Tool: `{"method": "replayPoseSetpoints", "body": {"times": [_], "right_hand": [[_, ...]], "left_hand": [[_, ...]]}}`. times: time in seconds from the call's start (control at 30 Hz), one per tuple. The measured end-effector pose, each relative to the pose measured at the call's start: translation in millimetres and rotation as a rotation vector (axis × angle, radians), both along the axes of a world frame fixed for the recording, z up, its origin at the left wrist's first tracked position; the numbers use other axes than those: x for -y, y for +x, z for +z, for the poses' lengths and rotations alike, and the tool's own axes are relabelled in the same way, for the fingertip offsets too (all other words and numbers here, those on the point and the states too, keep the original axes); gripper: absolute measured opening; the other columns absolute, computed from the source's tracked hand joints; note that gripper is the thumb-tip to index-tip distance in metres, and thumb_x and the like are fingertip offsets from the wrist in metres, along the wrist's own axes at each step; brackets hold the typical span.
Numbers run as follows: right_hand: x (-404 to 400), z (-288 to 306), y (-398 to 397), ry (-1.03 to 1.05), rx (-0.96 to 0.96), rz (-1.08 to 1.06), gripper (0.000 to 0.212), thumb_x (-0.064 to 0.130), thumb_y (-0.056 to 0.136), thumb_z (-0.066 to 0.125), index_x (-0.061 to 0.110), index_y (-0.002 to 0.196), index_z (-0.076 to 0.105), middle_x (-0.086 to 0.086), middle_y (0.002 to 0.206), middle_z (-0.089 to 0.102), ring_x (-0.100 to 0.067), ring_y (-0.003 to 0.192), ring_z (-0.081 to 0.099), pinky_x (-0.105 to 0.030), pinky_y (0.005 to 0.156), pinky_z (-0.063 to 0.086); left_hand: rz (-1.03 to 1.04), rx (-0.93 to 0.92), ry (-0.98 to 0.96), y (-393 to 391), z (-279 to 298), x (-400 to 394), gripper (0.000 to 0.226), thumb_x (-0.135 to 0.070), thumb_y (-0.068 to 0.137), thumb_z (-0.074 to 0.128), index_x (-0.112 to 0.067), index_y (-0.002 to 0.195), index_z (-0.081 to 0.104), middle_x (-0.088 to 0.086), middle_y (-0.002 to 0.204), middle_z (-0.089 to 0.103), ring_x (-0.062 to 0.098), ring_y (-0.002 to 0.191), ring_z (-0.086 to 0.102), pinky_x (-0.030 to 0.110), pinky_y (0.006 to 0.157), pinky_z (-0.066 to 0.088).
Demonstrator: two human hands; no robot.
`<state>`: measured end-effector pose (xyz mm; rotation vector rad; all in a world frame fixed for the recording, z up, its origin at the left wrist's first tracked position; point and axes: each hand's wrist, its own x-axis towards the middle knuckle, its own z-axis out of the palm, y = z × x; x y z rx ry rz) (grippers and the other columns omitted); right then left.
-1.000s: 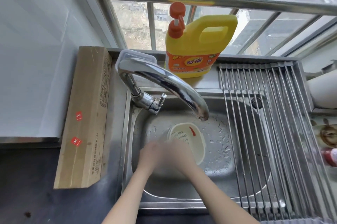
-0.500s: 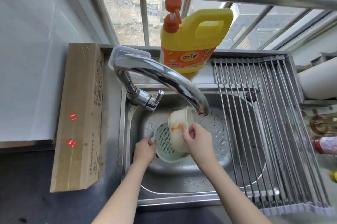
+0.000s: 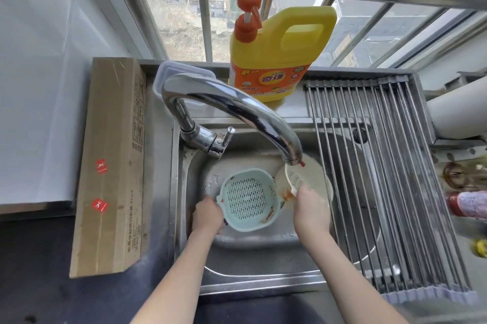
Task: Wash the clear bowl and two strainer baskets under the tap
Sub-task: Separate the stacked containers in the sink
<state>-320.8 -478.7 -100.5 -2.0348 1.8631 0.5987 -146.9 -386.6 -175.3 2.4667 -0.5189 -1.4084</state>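
A pale green strainer basket point(image 3: 249, 200) lies in the steel sink point(image 3: 181, 218), with food scraps on its right rim. My left hand point(image 3: 207, 215) grips its left rim. My right hand point(image 3: 311, 210) holds a cream strainer basket point(image 3: 307, 178), blurred and tilted, just below the spout of the chrome tap point(image 3: 237, 107). I see no water stream. The clear bowl seems to sit under the green basket, but I cannot make it out for sure.
A yellow detergent jug point(image 3: 279, 60) with an orange pump stands on the ledge behind the sink. A roll-up steel drying rack point(image 3: 382, 178) covers the sink's right part. A long cardboard box point(image 3: 113, 165) lies on the left counter. A clear plastic lid point(image 3: 168, 73) sits behind the tap.
The cream basket has come out of the green one and moved right, under the spout, in my right hand. The green basket has tipped flat in my left hand.
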Motion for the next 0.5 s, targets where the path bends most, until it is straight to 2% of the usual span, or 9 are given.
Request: {"method": "replayPoseSetpoints", "body": {"times": [0.07,0.13,0.2,0.27,0.33,0.43,0.5], "right_hand": [[-4,-14,-8,0.046,-0.048,-0.046,0.024,-0.005,0.092,0.039,0.005,0.109,0.052,-0.011,0.108,0.065,-0.030,0.101,0.062,-0.034,0.071,0.044],[-7,-26,-17,0.083,-0.089,-0.061,0.028,-0.007,0.090,0.039,0.003,0.113,0.051,-0.012,0.109,0.064,-0.030,0.101,0.062,-0.034,0.074,0.048],[-8,-37,-26,0.123,-0.106,-0.058,0.031,-0.009,0.088,0.041,0.004,0.115,0.049,-0.012,0.108,0.064,-0.029,0.100,0.062,-0.033,0.074,0.048],[-8,-46,-34,0.170,-0.123,-0.082,0.032,-0.009,0.088,0.043,0.007,0.115,0.050,-0.010,0.109,0.065,-0.026,0.100,0.062,-0.030,0.070,0.045],[-13,-54,-43,0.226,-0.138,-0.185,0.031,-0.006,0.090,0.042,0.005,0.117,0.055,-0.010,0.112,0.064,-0.026,0.104,0.061,-0.027,0.066,0.039],[-22,-66,-58,0.263,-0.110,-0.186,0.029,0.002,0.095,0.037,-0.004,0.116,0.056,-0.019,0.118,0.058,-0.033,0.109,0.055,-0.027,0.069,0.036],[-22,-65,-58,0.295,-0.108,-0.290,0.029,0.003,0.095,0.038,-0.003,0.118,0.054,-0.016,0.118,0.057,-0.029,0.109,0.056,-0.028,0.076,0.041]], "left_hand": [[-0.071,0.019,0.021,-2,2,2,0.022,-0.016,0.095,0.038,-0.003,0.104,0.054,0.016,0.105,0.062,0.034,0.090,0.065,0.042,0.076,0.057],[-0.106,0.029,0.030,-4,2,3,0.030,-0.018,0.096,0.037,-0.001,0.112,0.055,0.017,0.111,0.061,0.034,0.098,0.062,0.039,0.081,0.054],[-0.100,0.020,0.030,-5,3,5,0.032,-0.021,0.097,0.035,0.000,0.112,0.055,0.017,0.111,0.061,0.032,0.095,0.062,0.037,0.078,0.053],[-0.094,0.010,0.030,-4,4,6,0.031,-0.023,0.097,0.038,-0.001,0.110,0.055,0.014,0.105,0.061,0.027,0.084,0.060,0.031,0.067,0.053],[-0.111,0.006,0.038,-3,4,6,0.032,-0.026,0.097,0.041,-0.001,0.110,0.055,0.011,0.098,0.059,0.022,0.078,0.055,0.027,0.058,0.046],[-0.133,0.026,0.053,-1,0,9,0.034,-0.029,0.095,0.047,0.000,0.112,0.056,0.015,0.108,0.063,0.027,0.085,0.057,0.029,0.066,0.042],[-0.129,0.032,0.057,-1,-4,10,0.035,-0.029,0.094,0.052,0.000,0.113,0.057,0.016,0.113,0.064,0.031,0.096,0.062,0.033,0.072,0.046]]}}
